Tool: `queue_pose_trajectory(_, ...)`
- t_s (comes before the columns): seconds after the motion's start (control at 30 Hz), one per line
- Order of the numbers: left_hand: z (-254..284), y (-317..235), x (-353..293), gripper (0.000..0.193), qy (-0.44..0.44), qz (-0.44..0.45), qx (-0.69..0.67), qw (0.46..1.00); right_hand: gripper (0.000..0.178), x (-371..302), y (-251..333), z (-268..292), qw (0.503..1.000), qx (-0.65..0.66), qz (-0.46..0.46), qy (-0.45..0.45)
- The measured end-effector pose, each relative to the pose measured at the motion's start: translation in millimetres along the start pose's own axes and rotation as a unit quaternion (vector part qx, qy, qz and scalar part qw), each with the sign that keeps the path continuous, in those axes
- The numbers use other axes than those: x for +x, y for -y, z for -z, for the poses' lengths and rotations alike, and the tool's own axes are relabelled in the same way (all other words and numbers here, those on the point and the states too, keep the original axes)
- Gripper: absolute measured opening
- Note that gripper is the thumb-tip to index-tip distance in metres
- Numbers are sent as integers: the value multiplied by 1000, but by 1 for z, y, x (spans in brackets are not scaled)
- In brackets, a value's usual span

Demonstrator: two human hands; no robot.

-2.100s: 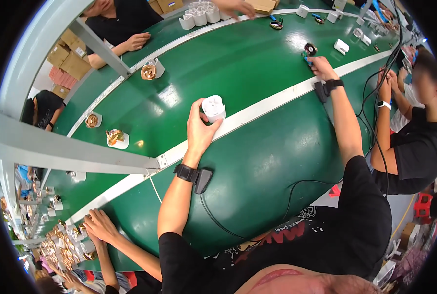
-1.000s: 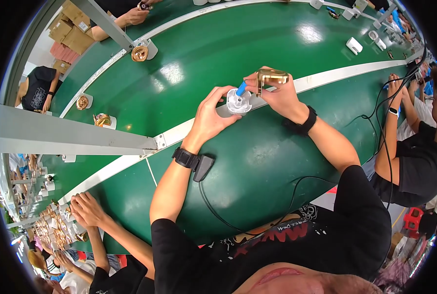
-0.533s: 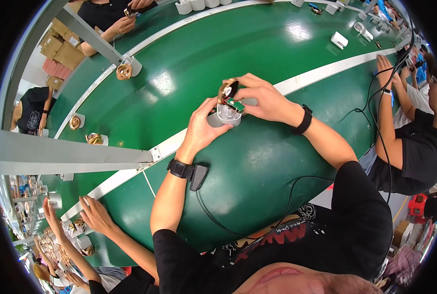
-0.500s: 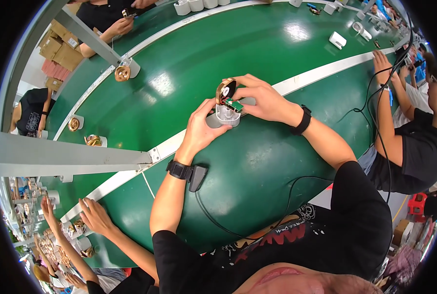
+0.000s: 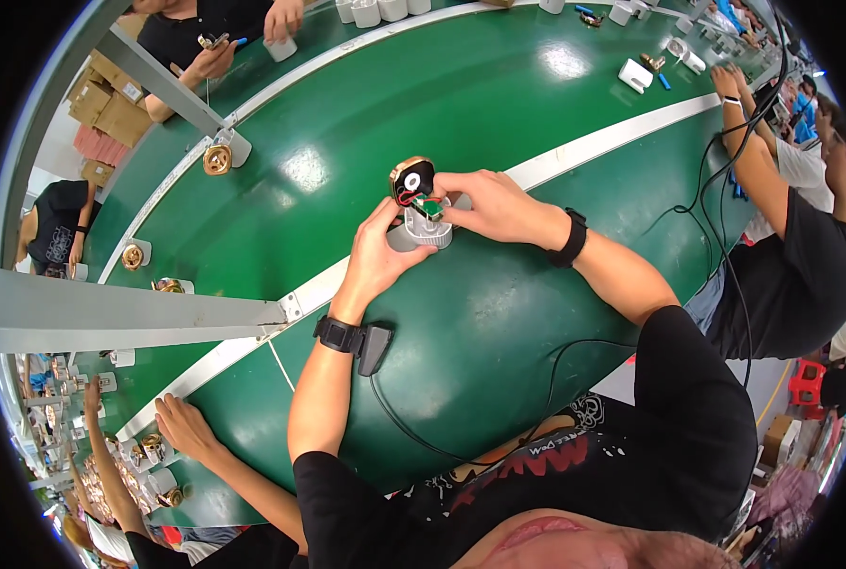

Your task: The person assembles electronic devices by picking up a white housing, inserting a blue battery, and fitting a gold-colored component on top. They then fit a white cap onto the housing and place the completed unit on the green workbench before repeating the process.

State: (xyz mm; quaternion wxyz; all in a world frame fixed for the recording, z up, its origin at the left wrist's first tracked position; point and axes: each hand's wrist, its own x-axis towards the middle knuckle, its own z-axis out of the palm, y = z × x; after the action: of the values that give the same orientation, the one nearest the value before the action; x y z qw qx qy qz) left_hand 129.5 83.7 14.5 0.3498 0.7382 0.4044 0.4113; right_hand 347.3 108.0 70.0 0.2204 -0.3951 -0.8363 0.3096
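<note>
Clasping a pale cup (image 5: 429, 236) in the left hand (image 5: 373, 258), thumb along its near wall. Pinching the edge of a green board (image 5: 430, 209) in the right hand (image 5: 499, 207), just above the cup's mouth; with the cup right of the left palm, below and left of the right fingertips. Handling rounded, ribbed, plastic-looking walls and, tilted on edge above the far rim, a round cap (image 5: 411, 178), glossy gold outside, black inside, white-ringed at its centre, thin red wires (image 5: 406, 198) below. Working over a flat white rail (image 5: 574, 147), between a shiny green belt (image 5: 347, 114) and a smooth green table (image 5: 499, 322). Flanked, farther left, by a grey metal post (image 5: 129, 308) and, near the belt's far edge, a gold-and-white unit (image 5: 220, 158).
</note>
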Motion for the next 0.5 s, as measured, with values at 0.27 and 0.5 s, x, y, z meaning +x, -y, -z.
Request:
queue_pose_trajectory(0.27,-3,-6,2,61,5,34,-10,999,24,1,-17,12,986,139,51,77)
queue_pose_trajectory(0.5,15,1,3,60,-108,123,21,986,43,-13,-60,114,996,87,-22,-11)
